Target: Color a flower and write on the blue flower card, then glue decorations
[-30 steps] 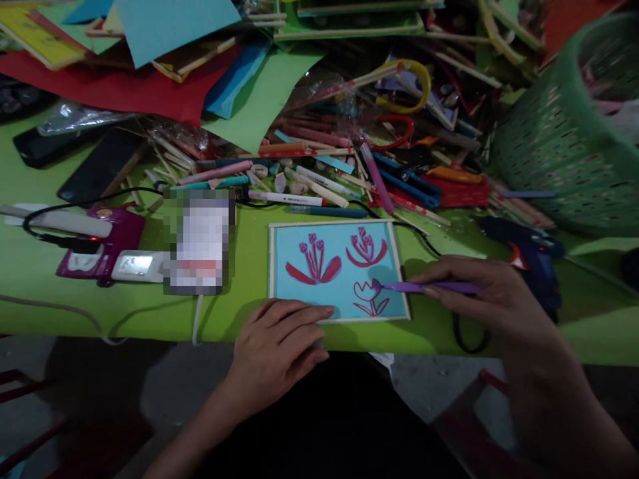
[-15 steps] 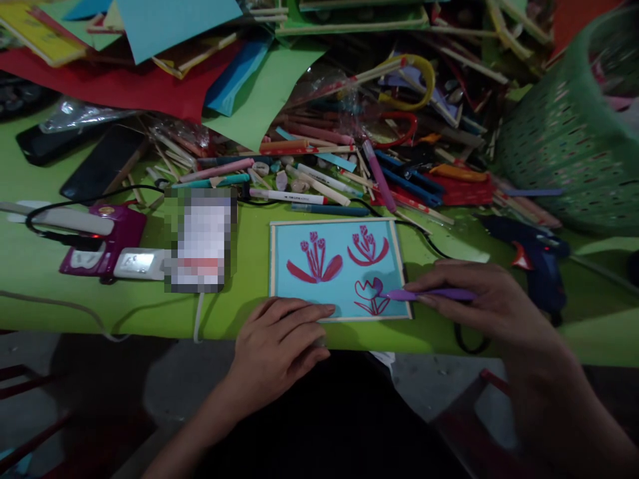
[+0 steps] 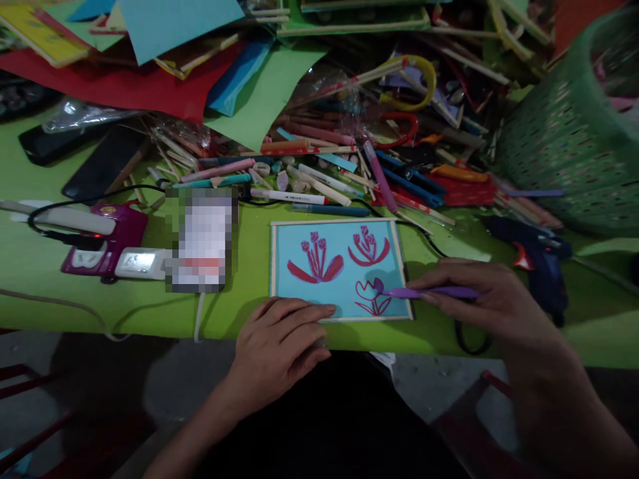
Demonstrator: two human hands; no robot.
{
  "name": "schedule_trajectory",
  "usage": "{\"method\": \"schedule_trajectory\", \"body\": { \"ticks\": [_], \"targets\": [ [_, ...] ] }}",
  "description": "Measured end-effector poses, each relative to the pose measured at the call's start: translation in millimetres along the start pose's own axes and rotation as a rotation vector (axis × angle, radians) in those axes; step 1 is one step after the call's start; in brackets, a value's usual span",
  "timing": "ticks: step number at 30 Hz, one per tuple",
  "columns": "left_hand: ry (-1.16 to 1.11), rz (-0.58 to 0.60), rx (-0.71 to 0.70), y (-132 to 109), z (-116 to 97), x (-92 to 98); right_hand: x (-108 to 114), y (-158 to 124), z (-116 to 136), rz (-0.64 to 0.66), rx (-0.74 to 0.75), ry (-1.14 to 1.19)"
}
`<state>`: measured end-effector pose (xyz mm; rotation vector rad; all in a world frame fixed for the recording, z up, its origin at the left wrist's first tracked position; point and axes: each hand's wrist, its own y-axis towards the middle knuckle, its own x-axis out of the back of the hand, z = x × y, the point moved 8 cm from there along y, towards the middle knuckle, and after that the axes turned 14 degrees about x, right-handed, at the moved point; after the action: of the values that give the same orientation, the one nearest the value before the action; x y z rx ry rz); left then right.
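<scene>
A light blue card (image 3: 339, 269) with a pale wooden frame lies on the green table (image 3: 60, 299) in front of me. Three red flowers are drawn on it. My right hand (image 3: 479, 303) is closed on a purple marker (image 3: 432, 292), whose tip rests on the lower right flower (image 3: 370, 295). My left hand (image 3: 279, 346) lies flat with fingers stretched out, its fingertips pressing the card's near left edge.
Pens, markers and sticks (image 3: 319, 183) are heaped behind the card, with coloured paper sheets (image 3: 150, 73) further back. A green perforated basket (image 3: 569, 133) stands at the right. A blue glue gun (image 3: 539, 259) lies beside my right hand. A purple device (image 3: 104, 246) and cables sit left.
The marker tip has shifted slightly over the lower right flower and come back near its start. My left hand has stayed on the card's edge.
</scene>
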<state>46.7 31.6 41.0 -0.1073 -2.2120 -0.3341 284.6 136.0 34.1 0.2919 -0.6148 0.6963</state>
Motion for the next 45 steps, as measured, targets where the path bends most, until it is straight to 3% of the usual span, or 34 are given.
{"method": "schedule_trajectory", "body": {
  "ticks": [7,11,16,20,24,45],
  "targets": [
    [0.000,-0.002,-0.002,-0.7,0.8,-0.4,-1.6,1.0,4.2,0.019,0.048,0.000],
    [0.016,0.014,0.004,-1.9,2.3,-2.5,2.7,0.9,3.2,-0.049,0.030,-0.021],
    [0.011,0.011,0.004,-1.0,1.6,-2.2,-3.4,1.0,4.1,0.011,0.075,-0.004],
    [0.003,0.010,0.005,-0.3,0.6,-1.3,1.4,-0.1,0.9,-0.042,0.059,-0.039],
    [0.007,0.000,0.000,-0.5,-0.1,0.1,-3.1,1.4,3.6,0.023,0.079,-0.044],
    [0.023,0.006,0.004,-2.3,0.6,-1.1,-2.5,3.5,6.5,-0.010,0.117,-0.084]
  ]
}}
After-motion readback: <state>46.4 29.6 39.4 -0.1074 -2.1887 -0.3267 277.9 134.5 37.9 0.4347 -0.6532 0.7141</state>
